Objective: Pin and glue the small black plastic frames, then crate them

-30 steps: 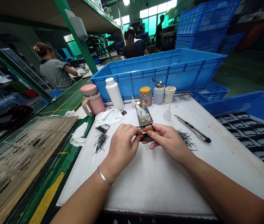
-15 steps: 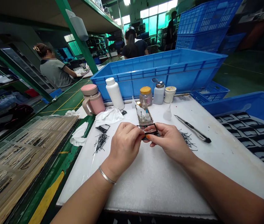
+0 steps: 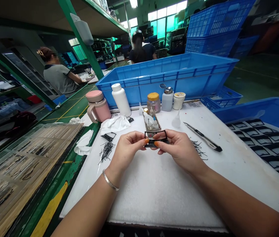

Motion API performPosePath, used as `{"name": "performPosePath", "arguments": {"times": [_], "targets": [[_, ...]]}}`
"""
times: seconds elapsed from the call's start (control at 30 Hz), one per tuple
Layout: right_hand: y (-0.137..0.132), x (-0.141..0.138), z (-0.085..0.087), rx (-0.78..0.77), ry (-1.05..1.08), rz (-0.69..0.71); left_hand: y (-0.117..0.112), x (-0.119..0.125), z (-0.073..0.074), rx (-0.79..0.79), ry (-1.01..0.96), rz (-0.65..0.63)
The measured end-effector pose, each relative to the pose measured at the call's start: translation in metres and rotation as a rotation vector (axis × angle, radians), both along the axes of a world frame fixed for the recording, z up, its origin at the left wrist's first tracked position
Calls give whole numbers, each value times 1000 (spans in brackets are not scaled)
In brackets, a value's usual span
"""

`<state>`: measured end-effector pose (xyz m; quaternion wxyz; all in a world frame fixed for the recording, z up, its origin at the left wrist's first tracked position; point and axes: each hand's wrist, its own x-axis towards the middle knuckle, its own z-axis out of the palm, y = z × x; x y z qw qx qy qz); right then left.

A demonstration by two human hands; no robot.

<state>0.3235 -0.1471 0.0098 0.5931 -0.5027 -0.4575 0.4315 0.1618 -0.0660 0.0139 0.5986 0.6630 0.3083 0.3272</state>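
A small black rectangular frame with a see-through window is held up over the middle of the white work surface. My left hand pinches its left end, thumb in front. On the right end, my right hand grips it the same way. The fingertips behind the frame are partly hidden. Left of my left hand lies a pile of thin black strips, with another black framed piece just behind it. A second pile of black strips is partly covered by my right hand.
A utility knife lies at the right. Behind my hands stand a small tray of bottles, a pink mug, a white bottle and a large blue bin. Black framed pieces lie at the right. Two people sit farther back.
My left hand has turned and shifted slightly left, from fingers over the frame to a thumb-front pinch on its left end. The frame now faces me more squarely; my right hand stays nearly still.
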Motion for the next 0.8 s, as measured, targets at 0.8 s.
{"name": "performPosePath", "arguments": {"times": [0.8], "targets": [[2,-2,1,-28,49,59,-2,0,4,20,-37,0]]}}
